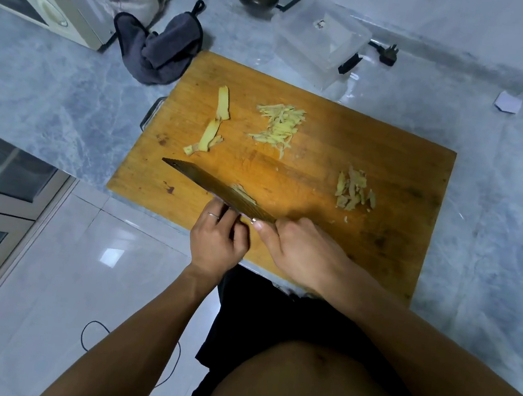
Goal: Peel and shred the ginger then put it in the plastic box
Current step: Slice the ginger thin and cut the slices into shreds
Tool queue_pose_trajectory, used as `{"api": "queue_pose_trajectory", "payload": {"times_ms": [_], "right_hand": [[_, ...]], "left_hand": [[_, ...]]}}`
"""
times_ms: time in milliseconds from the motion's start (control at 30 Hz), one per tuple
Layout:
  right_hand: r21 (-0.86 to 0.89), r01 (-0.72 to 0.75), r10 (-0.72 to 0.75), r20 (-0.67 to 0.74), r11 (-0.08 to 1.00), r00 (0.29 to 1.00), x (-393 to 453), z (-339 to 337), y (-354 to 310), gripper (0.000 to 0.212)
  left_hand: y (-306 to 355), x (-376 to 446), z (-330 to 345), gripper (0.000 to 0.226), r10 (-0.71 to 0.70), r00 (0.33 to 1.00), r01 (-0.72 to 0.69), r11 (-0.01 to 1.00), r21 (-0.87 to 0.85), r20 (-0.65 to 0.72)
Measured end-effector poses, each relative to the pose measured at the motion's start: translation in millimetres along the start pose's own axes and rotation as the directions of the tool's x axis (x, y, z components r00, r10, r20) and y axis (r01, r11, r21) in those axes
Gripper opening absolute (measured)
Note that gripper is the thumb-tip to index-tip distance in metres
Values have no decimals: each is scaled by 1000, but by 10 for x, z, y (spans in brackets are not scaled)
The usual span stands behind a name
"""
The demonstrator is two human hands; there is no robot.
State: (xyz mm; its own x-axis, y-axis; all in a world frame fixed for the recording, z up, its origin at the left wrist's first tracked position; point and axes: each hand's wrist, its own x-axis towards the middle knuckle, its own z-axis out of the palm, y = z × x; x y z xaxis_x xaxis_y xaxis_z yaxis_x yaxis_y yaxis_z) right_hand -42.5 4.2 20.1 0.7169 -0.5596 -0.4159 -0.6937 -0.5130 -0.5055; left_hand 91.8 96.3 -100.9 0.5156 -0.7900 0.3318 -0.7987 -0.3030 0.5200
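Wooden cutting board (377, 140) on the grey marble counter (51, 93), carrying the ginger in several heaps. Pale shreds (279, 127) in a loose pile near the far middle of the board, so shredding judged largely done. Two long peel strips (217, 122) to the left of that pile, well apart from it. Another small heap of brownish scraps (354, 190) toward the right side, probably peel too, though hard to tell for sure.

Cleaver (221, 189) held low over the near edge of the board, blade lying almost flat, with a few more shreds (244, 192) resting on its upper face. Right hand (306, 253) curled round the handle, thumb along the top. Left hand (217, 242) at the near side of the blade, fingers bent and touching the blade's near edge; whether pinching it or only steadying it, cannot tell. Looks like wiping or collecting of the shreds stuck on the blade.

Plastic box (324, 36) standing open beyond the far edge of the board, transparent, with no ginger visible inside. No whole piece of ginger seen anywhere.

Judgement: peeling finished, shredding finished or nearly so, transfer into the box not yet begun. Still to do: gather the shreds from board and blade, carry them over to the box, leave the peel behind.
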Motion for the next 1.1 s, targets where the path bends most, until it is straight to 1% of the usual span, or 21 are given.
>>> {"api": "queue_pose_trajectory", "payload": {"times_ms": [133, 467, 600, 700, 800, 967, 1101], "right_hand": [[-19, 23, -23, -8, 1000, 1000, -25, -12, -19, 58], [-31, 10, -10, -6, 999, 1000, -44, -6, -28, 57], [-19, -12, 12, 36, 1000, 999, 28, 29, -64, 56], [-42, -18, 20, 52, 999, 998, 100, 52, -98, 61], [-65, -5, 8, 58, 998, 998, 91, 62, -108, 61], [-36, 33, -32, 18, 999, 999, 45, 9, -69, 58], [-42, 53, -52, 22, 998, 998, -15, -16, -67, 57]], "left_hand": [[-17, -24, -6, 22, 11, 1000, -10, 1000, 12, -8], [-34, -16, 18, 20, 16, 999, -15, 1000, 21, -28], [-24, -15, 13, 18, 23, 998, -21, 999, 33, -56], [-11, -14, 12, 20, 22, 998, -19, 999, 35, -67], [-15, -20, -1, 21, 12, 998, -10, 1000, 29, -65], [2, -19, -7, 19, 20, 998, -18, 999, 27, -64], [-13, -35, 6, 18, 20, 996, -17, 999, 35, -86]]}}
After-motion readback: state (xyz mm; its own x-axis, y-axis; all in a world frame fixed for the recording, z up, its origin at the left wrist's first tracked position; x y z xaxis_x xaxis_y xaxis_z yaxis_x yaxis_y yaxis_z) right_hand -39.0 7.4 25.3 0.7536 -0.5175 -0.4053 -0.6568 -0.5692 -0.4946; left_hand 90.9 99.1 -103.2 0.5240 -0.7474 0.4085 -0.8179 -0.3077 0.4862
